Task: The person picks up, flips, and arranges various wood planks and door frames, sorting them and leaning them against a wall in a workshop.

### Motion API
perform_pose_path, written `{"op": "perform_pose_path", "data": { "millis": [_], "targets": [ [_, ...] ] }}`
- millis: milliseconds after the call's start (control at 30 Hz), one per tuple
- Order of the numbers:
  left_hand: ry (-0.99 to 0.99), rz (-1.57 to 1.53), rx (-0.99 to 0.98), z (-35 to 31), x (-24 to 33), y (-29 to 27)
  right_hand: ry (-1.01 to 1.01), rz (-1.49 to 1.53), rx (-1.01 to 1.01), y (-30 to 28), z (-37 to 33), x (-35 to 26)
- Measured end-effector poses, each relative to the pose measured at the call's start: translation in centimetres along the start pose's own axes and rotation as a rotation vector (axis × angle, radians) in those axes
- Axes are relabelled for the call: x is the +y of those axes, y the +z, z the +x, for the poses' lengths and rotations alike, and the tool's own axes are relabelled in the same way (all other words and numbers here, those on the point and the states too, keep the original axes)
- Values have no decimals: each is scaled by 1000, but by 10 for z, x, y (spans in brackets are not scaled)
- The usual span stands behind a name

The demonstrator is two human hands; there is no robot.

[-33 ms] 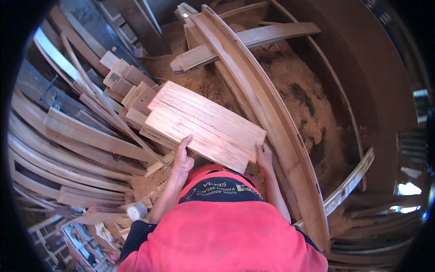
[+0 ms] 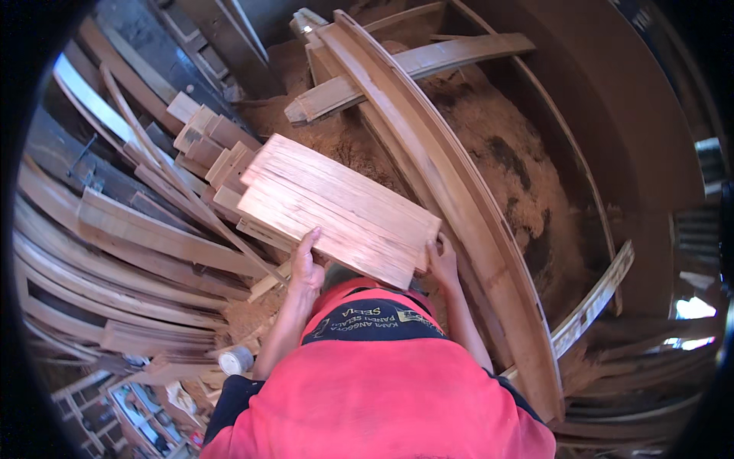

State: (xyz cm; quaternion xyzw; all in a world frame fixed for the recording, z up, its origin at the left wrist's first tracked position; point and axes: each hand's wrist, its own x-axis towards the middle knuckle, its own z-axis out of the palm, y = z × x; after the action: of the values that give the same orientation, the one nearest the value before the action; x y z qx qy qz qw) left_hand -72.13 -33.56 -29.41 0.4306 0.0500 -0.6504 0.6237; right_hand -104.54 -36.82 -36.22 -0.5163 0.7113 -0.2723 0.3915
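Observation:
Two flat, reddish-tan wooden boards [image 2: 336,206] lie edge to edge in front of me, tilted down to the right. Their ends are offset, so the pair makes a stepped outline. My left hand [image 2: 307,268] grips the near long edge, thumb on top and the fingers mostly hidden underneath. At the right end, my right hand [image 2: 441,262] closes on the corner with its thumb against the end. Under the boards' left part, edges of more wood [image 2: 264,233] show; whether these are held too I cannot tell.
Stacked wood blocks [image 2: 206,138] stand beyond the boards' left end. Long planks [image 2: 168,229] fill the left side. A long grooved beam [image 2: 459,176] runs close along my right, crossed by another plank [image 2: 428,61]. Sawdust [image 2: 497,145] covers the ground; a white can [image 2: 235,359] stands lower left.
The boards and both hands have shifted very slightly to the left. The grip looks the same.

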Motion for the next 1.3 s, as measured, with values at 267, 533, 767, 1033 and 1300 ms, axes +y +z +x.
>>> {"op": "perform_pose_path", "data": {
  "millis": [267, 533, 767, 1033, 1300],
  "targets": [
    [802, 999, 203, -77, 44, -5, 95, 481, -294, -14, -90, -38],
    [879, 1983, -625, -139, 37, -72, 624, 1321, -640, -27, -173, -37],
    [486, 2171, -890, -166, -47, -34, 629, 1151, -317, -54, -254, 41],
    [898, 1989, -1734, -193, -180, 70, 552, 1658, 118, -157, -350, 121],
    [1366, 1507, -2672, -288, -376, 125, 372, 1519, 909, -238, -510, 225]
  ]
}}
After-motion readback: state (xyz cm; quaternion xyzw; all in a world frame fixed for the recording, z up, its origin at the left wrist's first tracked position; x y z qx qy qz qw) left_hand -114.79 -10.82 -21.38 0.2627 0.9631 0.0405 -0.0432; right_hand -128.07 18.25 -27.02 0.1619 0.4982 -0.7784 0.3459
